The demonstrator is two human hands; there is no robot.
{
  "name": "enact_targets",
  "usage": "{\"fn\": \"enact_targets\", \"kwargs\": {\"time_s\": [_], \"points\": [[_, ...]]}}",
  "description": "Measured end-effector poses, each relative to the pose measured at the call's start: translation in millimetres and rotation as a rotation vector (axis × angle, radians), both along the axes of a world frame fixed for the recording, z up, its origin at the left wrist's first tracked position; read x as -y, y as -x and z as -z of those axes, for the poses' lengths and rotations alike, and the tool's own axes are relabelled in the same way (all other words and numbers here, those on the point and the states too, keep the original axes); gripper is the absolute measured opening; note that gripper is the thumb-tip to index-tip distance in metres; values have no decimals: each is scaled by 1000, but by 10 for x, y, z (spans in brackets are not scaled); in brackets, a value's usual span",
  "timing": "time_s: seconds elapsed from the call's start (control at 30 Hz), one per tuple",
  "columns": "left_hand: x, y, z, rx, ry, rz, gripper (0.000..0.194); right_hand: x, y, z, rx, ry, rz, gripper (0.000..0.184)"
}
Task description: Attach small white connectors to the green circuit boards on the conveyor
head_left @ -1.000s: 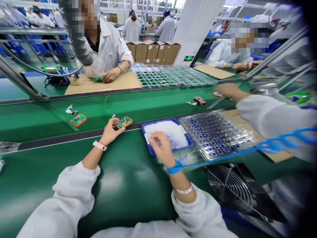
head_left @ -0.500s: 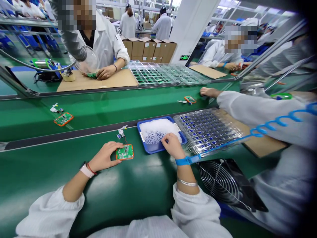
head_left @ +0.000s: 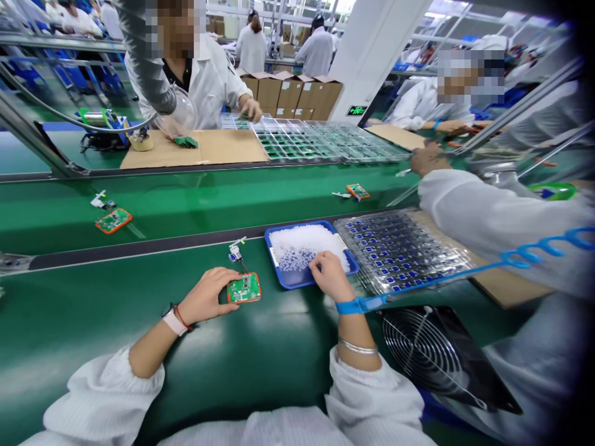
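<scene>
On the green mat, my left hand (head_left: 209, 296) grips the left side of a green circuit board (head_left: 245, 288) in an orange frame, thumb below and fingers above. A thin wire runs from the board to a small white connector piece (head_left: 235, 251) behind it. My right hand (head_left: 331, 275), wearing a blue wrist strap (head_left: 352, 306), is over the front right of a blue tray (head_left: 292, 282). White pellets (head_left: 302, 241) fill most of that tray. Thumb and fingertips of the right hand are pinched together among them; whether something small is between them cannot be made out.
Right of the tray lies a clear blister tray (head_left: 404, 251) with rows of small blue parts. A black fan (head_left: 432, 353) sits nearer me. Beyond, the green belt (head_left: 209, 198) carries framed boards (head_left: 114, 220). A co-worker's arm (head_left: 465, 192) reaches in from the right; another person works across.
My left hand has brought the board from the belt's edge down onto the mat. My right hand has moved slightly right over the pellets and pinched. The co-worker opposite has let go of a board.
</scene>
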State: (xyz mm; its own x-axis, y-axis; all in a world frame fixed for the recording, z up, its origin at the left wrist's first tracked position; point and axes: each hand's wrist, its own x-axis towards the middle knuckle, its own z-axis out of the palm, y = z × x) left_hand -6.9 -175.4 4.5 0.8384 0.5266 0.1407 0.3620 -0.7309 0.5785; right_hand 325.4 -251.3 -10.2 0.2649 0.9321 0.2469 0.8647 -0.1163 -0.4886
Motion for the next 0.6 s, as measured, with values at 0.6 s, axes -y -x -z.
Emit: {"fn": "enact_targets", "kwargs": {"time_s": [0.6], "points": [[48, -357, -7, 280, 242, -261, 11, -118, 1299, -40, -453, -113, -442, 11]]}}
